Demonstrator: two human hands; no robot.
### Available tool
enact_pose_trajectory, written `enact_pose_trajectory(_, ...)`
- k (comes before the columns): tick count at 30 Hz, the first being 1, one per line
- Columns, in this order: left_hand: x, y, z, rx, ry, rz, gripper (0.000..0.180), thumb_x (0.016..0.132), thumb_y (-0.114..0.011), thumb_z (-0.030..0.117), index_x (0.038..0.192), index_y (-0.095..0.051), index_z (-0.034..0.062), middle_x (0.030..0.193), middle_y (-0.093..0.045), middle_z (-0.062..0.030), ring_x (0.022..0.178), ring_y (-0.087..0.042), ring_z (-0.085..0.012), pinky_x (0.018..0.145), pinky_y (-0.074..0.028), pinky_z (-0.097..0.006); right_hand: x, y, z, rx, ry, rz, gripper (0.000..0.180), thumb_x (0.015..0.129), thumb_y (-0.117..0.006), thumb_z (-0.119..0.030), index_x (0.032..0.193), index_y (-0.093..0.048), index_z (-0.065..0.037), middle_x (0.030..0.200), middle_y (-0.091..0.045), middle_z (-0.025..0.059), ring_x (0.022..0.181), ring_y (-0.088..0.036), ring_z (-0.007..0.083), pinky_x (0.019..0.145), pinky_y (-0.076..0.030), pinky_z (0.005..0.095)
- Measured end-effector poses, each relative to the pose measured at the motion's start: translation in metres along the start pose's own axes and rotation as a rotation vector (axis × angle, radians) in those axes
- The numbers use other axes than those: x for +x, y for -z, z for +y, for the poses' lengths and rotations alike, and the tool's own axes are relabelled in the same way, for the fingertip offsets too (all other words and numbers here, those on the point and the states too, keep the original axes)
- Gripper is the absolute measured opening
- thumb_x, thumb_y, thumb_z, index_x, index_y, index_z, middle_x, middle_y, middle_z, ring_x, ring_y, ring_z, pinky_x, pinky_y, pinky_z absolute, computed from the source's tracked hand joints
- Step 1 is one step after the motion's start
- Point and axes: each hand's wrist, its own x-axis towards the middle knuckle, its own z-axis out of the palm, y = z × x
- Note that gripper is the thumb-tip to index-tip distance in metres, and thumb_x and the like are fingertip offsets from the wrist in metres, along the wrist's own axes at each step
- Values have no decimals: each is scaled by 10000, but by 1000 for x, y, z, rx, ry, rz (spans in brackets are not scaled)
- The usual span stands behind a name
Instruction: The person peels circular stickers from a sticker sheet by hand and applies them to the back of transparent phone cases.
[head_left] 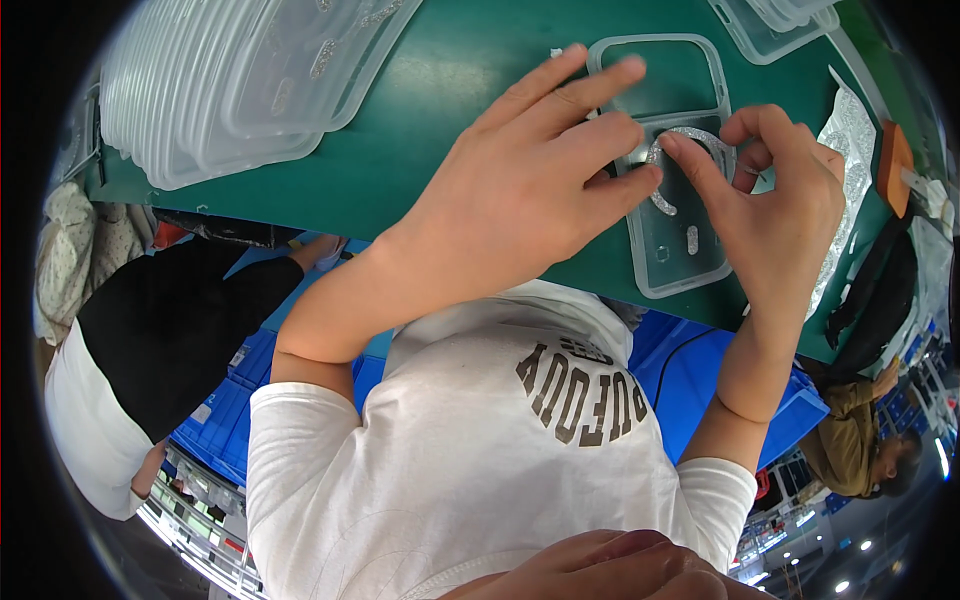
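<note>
The left hand (530,170) presses flat on a clear phone case (665,160) lying on the green surface (440,90); the right hand (780,200) pinches a glittery ring (690,140) onto it. A slip could seat the ring crooked. Stacked clear trays (230,80) sit upper left.

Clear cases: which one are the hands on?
The single case lying flat on the green table, under the left hand and right hand. The others sit in stacks untouched.
</note>
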Motion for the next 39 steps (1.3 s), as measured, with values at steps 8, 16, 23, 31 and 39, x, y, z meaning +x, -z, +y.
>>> enact_pose_trajectory(8, -2, -4, 16, 13, 58, -65, 323, 711, -747, 87, 1016, -770, 189, 911, -578, 13, 820, -563, -167, 703, -435, -340, 2, -10, 2, 249, -14, 42, 204, 682, -818, -116, 736, -625, -79, 574, -526, 2, 597, -537, 192, 621, -389, 340)
enact_pose_trajectory(16, -6, -11, 20, 36, 86, 8, 259, 707, -784, 159, 956, -777, 231, 828, -512, 60, 725, -500, -121, 790, -321, -356, 2, -8, 0, 332, -54, 37, 164, 677, -786, -61, 732, -632, -66, 589, -542, 16, 616, -549, 206, 609, -404, 337)
enact_pose_trajectory(23, -7, -16, 22, 62, 100, 35, 202, 709, -797, 183, 905, -774, 224, 778, -482, 59, 688, -488, -116, 767, -320, -343, -1, -11, 1, 352, -59, 50, 160, 680, -786, -66, 731, -634, -73, 602, -549, 5, 629, -543, 192, 620, -400, 330)
enact_pose_trajectory(31, -6, -17, 28, 47, 130, 69, 129, 726, -806, 198, 828, -731, 181, 748, -479, 56, 670, -489, -117, 713, -307, -337, -1, -13, -1, 396, -76, 41, 163, 676, -790, -70, 730, -636, -78, 601, -542, 2, 623, -536, 189, 613, -393, 333)
enact_pose_trajectory(39, -10, -23, 52, 47, 186, 8, 158, 699, -795, 162, 843, -733, 145, 752, -460, 27, 616, -493, -136, 548, -371, -316, -3, -5, -5, 232, 10, -4, 220, 665, -835, -51, 793, -658, -30, 727, -619, 23, 623, -552, 137, 666, -435, 298)
